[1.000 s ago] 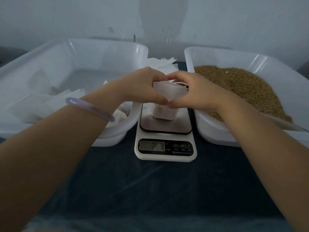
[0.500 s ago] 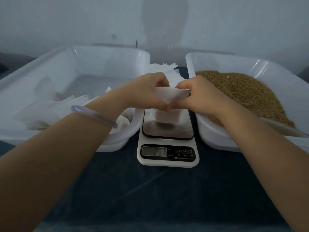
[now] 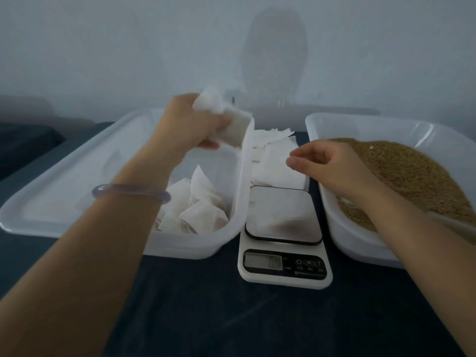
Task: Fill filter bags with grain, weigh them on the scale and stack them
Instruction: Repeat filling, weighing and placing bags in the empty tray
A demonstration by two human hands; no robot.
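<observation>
Filter bag (image 3: 233, 126): white, grain-filled, blurred; gripped in the fingers of the left hand (image 3: 190, 126). Right hand (image 3: 332, 166): fingers loosely curled, nothing held.

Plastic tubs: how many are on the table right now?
2. The left tub, beside the scale, holds filled bags; the right tub, on the scale's other side, holds grain. None appears hidden.

hands (image 3: 190, 124) (image 3: 327, 163) 2 | trays (image 3: 64, 191) (image 3: 360, 130) 2 | scale (image 3: 283, 215) 1 | bangle (image 3: 131, 190) 1 | held filter bag (image 3: 235, 126) 1

The filter bags (image 3: 201, 215) are white, the grain (image 3: 401, 176) golden-brown, the bangle (image 3: 131, 191) lilac, the cloth (image 3: 231, 318) dark blue
</observation>
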